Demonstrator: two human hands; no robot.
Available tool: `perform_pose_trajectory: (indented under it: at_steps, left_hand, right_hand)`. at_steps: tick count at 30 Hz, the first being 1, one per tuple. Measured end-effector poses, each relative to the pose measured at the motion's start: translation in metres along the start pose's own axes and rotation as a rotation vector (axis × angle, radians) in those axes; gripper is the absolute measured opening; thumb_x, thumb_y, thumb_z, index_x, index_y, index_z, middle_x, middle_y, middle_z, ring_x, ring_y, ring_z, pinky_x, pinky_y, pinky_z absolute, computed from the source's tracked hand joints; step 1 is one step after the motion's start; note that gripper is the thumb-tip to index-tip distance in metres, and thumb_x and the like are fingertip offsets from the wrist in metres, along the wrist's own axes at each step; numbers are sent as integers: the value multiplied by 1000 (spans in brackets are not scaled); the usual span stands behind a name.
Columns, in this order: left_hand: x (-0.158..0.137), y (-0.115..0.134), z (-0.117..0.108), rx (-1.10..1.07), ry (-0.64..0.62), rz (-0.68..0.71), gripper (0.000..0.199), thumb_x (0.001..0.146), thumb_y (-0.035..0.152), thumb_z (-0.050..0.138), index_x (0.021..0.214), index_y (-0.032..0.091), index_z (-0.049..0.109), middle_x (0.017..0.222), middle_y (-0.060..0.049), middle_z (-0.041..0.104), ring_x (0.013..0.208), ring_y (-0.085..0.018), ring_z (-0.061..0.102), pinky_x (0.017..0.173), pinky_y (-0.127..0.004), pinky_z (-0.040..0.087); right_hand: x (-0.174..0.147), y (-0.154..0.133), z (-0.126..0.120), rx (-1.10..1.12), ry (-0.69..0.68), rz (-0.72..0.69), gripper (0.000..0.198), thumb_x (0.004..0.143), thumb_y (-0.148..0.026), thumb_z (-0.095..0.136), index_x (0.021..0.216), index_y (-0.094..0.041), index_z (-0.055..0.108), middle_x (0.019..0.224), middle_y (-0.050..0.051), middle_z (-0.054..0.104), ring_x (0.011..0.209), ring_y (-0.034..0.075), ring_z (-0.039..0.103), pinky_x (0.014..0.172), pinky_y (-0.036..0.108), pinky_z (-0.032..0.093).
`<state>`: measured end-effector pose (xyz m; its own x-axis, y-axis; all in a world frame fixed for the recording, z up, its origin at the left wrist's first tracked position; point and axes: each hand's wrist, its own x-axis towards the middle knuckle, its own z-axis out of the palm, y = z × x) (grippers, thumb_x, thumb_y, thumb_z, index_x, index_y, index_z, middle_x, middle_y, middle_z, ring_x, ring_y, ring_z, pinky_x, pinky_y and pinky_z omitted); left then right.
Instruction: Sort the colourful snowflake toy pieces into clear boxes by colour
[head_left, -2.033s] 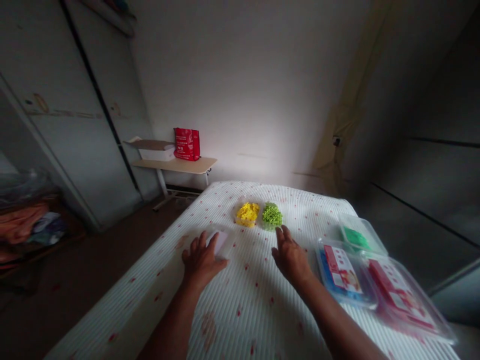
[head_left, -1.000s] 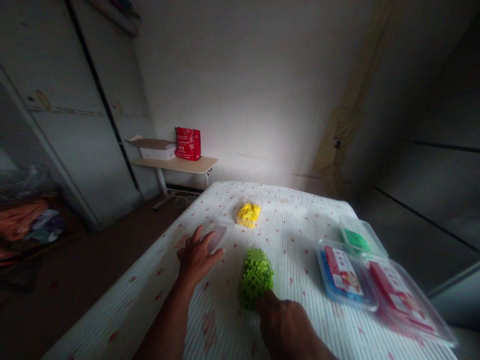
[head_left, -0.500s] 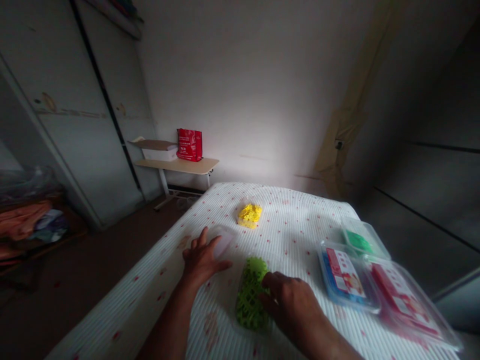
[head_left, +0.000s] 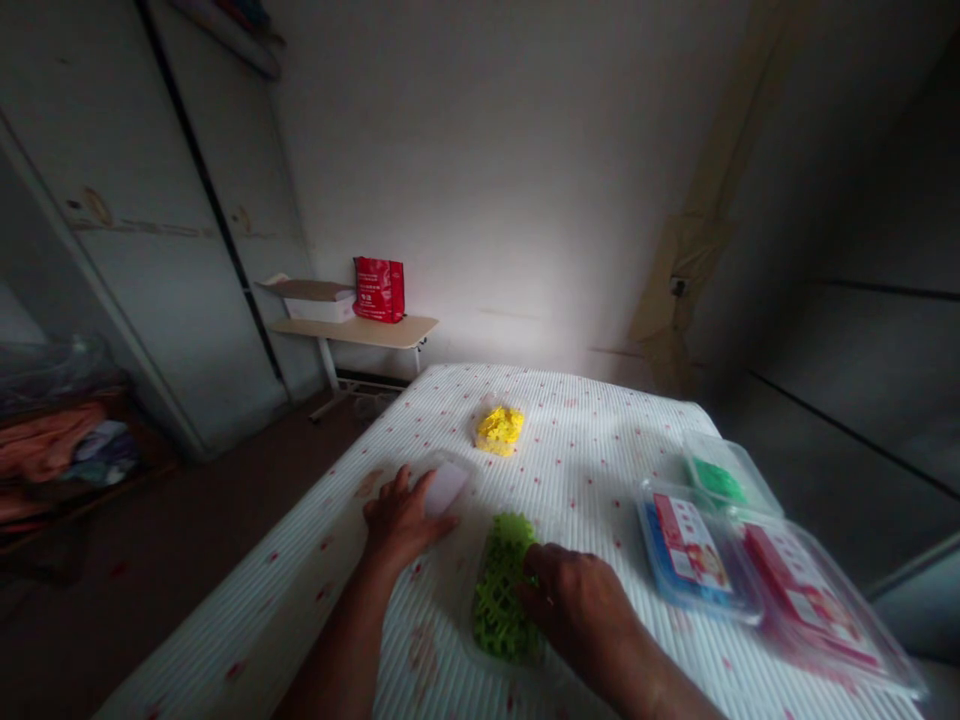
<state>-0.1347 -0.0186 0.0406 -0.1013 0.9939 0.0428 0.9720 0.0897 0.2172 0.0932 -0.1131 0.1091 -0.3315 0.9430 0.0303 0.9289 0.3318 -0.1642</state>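
My left hand (head_left: 403,515) is at the near left edge of a clear plastic lid (head_left: 466,466) with a pale label (head_left: 446,488), lying on the bed. Its fingers are spread, and thumb and fingertips seem to touch the lid. In front of me a clear plastic box (head_left: 480,655) is full of green notched plastic pieces (head_left: 502,590). My right hand (head_left: 581,592) bends over the box's right side, fingers curled and closed on the green pieces. Its fingertips are partly hidden. Farther off stands a small clear box with yellow pieces (head_left: 501,425).
On the right lie a box with blue contents (head_left: 690,550), one with red contents (head_left: 810,600) and one with green contents (head_left: 720,483). They rest on a striped, quilted bedcover (head_left: 585,450). Beyond the bed, a small table (head_left: 375,332) holds a red bag (head_left: 380,290).
My left hand has lowered slightly and its fingers have drawn a little closer together by the lid. The lid's label now shows more sharply. My right hand has hardly moved.
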Motion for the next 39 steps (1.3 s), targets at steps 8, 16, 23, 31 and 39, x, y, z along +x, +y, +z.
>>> perform_pose_trajectory:
  at_steps: [8,16,23,31,39]
  left_hand:
    - [-1,1,0,-12,41,30,68,67,49,57,131,30,44,125,-12,50,113,-35,44,87,-49,34]
    - [-2,2,-3,-80,67,74,63,70,45,54,128,22,47,120,-14,53,110,-35,46,85,-48,34]
    - [1,2,3,-85,47,49,61,69,45,55,125,24,48,119,-10,53,115,-30,44,92,-41,33]
    - [2,4,4,-71,78,8,69,60,42,64,125,28,45,122,-7,49,118,-30,39,97,-43,27]
    - [-5,8,-6,-124,169,-3,78,60,37,66,132,29,35,130,-8,43,123,-31,36,103,-50,17]
  right_hand:
    - [1,3,9,5,32,-23,9,81,-20,53,80,-20,62,77,2,69,67,16,66,50,24,30]
    - [2,3,6,16,9,-12,9,81,-20,53,80,-20,62,79,3,69,69,17,67,52,25,31]
    - [3,3,6,-2,3,-4,8,81,-21,54,81,-21,63,80,2,70,70,18,67,52,24,33]
    - [2,3,7,-18,18,-7,8,80,-21,55,82,-21,63,80,2,70,70,16,67,53,23,36]
    - [2,3,10,-13,37,-17,8,79,-20,55,81,-21,62,78,2,70,68,16,67,52,23,36]
